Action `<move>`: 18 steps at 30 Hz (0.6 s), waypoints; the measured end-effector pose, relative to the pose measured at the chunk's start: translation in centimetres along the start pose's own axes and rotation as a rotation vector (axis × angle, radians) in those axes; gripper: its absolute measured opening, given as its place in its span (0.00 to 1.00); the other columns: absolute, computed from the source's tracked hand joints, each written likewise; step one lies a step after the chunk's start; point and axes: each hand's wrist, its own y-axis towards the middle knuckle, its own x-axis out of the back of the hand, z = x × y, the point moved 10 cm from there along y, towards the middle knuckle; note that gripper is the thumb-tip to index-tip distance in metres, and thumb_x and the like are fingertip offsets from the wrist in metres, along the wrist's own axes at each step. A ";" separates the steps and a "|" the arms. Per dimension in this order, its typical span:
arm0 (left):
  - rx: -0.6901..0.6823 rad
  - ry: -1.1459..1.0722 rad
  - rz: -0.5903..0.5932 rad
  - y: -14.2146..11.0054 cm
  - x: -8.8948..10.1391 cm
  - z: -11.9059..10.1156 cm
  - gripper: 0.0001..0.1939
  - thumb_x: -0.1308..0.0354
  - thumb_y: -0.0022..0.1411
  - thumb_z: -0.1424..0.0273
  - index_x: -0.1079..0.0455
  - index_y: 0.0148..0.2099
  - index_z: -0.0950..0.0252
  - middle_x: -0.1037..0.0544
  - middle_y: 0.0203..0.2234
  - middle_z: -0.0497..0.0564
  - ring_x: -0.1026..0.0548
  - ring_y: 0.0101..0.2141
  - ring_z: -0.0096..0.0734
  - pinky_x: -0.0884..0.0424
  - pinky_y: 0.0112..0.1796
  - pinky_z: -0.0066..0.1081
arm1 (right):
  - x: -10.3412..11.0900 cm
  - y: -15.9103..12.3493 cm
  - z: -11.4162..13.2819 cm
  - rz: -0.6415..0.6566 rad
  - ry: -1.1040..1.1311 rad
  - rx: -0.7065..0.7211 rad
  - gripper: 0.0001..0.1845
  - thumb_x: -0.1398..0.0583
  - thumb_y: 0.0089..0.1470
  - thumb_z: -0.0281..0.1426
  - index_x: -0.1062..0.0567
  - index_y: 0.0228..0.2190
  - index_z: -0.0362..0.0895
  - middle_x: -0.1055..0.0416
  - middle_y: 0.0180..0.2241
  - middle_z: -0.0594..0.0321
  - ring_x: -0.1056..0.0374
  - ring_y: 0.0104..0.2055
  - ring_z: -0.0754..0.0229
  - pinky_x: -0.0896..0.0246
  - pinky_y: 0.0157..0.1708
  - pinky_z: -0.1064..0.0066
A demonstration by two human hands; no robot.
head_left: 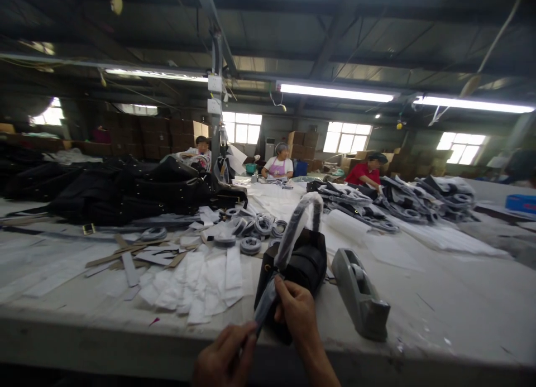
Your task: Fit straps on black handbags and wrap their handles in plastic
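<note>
A black handbag (304, 264) stands near the front edge of the long work table (439, 297). Its handle (299, 222) arcs upward, wrapped in translucent plastic film. My right hand (295, 311) is closed round the lower end of that wrapped handle, at the bag's front. My left hand (224, 356) sits just below and to the left, fingers pinched on the loose end of the wrapping (263, 309). A grey tape dispenser (360, 295) stands right of the bag.
White paper strips (196, 281) and several tape rolls (251, 236) lie left of the bag. Piles of black bags (121, 194) fill the back left, wrapped straps (393, 208) the back right. Three people sit at the table's far end.
</note>
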 end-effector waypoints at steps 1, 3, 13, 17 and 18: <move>0.081 -0.034 -0.039 1.1 0.9 0.3 0.11 0.44 0.65 0.63 0.21 0.43 0.57 0.18 0.33 0.54 0.20 0.33 0.38 0.25 0.34 0.28 | 0.0 0.0 0.0 -0.001 -0.010 0.005 0.28 0.43 0.55 0.52 0.33 0.15 0.44 0.40 0.07 0.70 0.46 0.10 0.68 0.55 0.13 0.77; 0.239 -0.129 -0.019 3.5 1.1 1.0 0.12 0.42 0.62 0.59 0.22 0.41 0.59 0.18 0.35 0.54 0.21 0.34 0.40 0.26 0.34 0.31 | 0.1 -0.1 0.0 -0.001 -0.030 0.013 0.28 0.42 0.56 0.51 0.31 0.16 0.44 0.39 0.08 0.69 0.45 0.11 0.67 0.53 0.14 0.77; 0.737 -0.778 0.258 3.3 -8.7 3.8 0.26 0.35 0.49 0.47 0.31 0.37 0.65 0.39 0.14 0.36 0.47 0.13 0.15 0.55 0.14 0.18 | 1.8 -1.3 4.4 -0.163 -0.493 0.301 0.24 0.43 0.59 0.44 0.29 0.16 0.46 0.32 0.15 0.65 0.36 0.18 0.63 0.49 0.21 0.73; 0.736 -0.786 0.186 3.5 -8.4 4.0 0.28 0.33 0.45 0.47 0.31 0.37 0.65 0.39 0.13 0.36 0.49 0.12 0.15 0.57 0.13 0.19 | 1.9 -1.1 4.4 -0.183 -0.435 0.294 0.25 0.44 0.60 0.45 0.30 0.17 0.46 0.31 0.16 0.66 0.37 0.19 0.64 0.48 0.22 0.74; 0.730 -0.786 0.170 3.6 -8.4 3.9 0.28 0.33 0.45 0.47 0.30 0.36 0.65 0.37 0.14 0.36 0.49 0.12 0.14 0.57 0.13 0.19 | 2.0 -0.9 4.2 -0.178 -0.396 0.266 0.26 0.44 0.60 0.46 0.31 0.16 0.46 0.32 0.15 0.67 0.38 0.18 0.64 0.48 0.21 0.74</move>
